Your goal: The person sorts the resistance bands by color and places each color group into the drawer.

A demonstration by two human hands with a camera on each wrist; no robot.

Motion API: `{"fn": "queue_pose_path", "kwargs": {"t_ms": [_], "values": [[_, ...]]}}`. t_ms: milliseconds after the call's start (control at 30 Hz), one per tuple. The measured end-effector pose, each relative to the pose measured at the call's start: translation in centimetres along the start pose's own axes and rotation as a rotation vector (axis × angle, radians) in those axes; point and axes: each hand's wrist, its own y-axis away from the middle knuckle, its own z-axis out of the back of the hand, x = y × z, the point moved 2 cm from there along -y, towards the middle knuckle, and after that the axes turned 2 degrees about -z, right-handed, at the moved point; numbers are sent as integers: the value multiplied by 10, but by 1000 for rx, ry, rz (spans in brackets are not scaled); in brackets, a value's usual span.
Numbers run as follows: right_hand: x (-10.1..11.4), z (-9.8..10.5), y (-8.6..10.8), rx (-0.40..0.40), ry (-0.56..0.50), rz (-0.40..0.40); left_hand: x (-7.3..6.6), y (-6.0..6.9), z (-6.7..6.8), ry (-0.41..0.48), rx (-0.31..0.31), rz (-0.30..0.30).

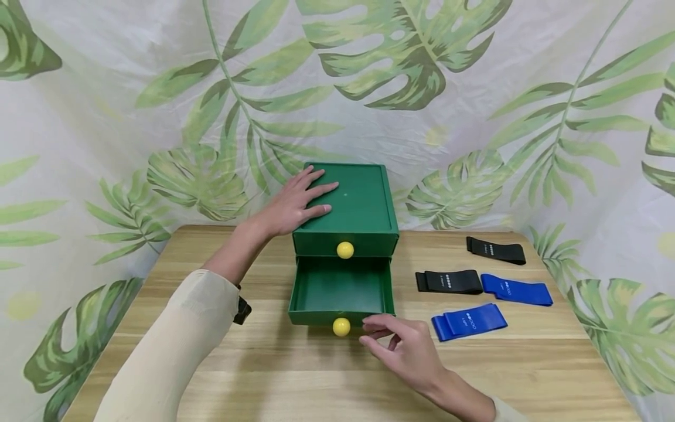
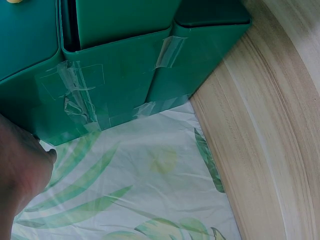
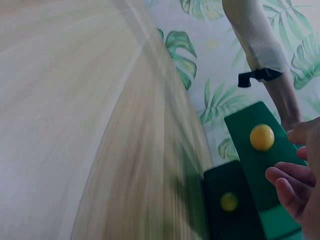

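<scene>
A green drawer cabinet (image 1: pixel 350 196) with yellow ball knobs stands at the back of the table. Its middle drawer (image 1: pixel 340 287) is pulled out and its inside looks bare. On the cabinet's top, near the left edge, my left hand (image 1: pixel 295 205) rests with fingers spread. My right hand (image 1: pixel 408 351) is at the pulled-out drawer's front right corner, fingers loosely bent and nothing held; whether the fingertips touch the drawer I cannot tell. Left of those fingers is the drawer's yellow knob (image 1: pixel 341 327). The right wrist view also shows a lower drawer front (image 3: pixel 222 182) with its own knob.
To the right lie two black bands (image 1: pixel 453 282) (image 1: pixel 495 250) and two blue bands (image 1: pixel 469 322) (image 1: pixel 518 290), folded flat. A leaf-print cloth (image 1: pixel 448 117) hangs behind the wooden table (image 1: pixel 237 363). Clear tape (image 2: pixel 80 95) runs along the cabinet's side.
</scene>
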Motion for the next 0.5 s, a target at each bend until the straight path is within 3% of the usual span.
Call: {"fn": "queue_pose_path", "kwargs": {"t_ms": [367,500], "values": [[-23,48,19,-28,137,-98,0,-1,0,8,-10,-9],[-35,64,21,-47,208,-96,0,-1,-1,5,-7,-6]]}}
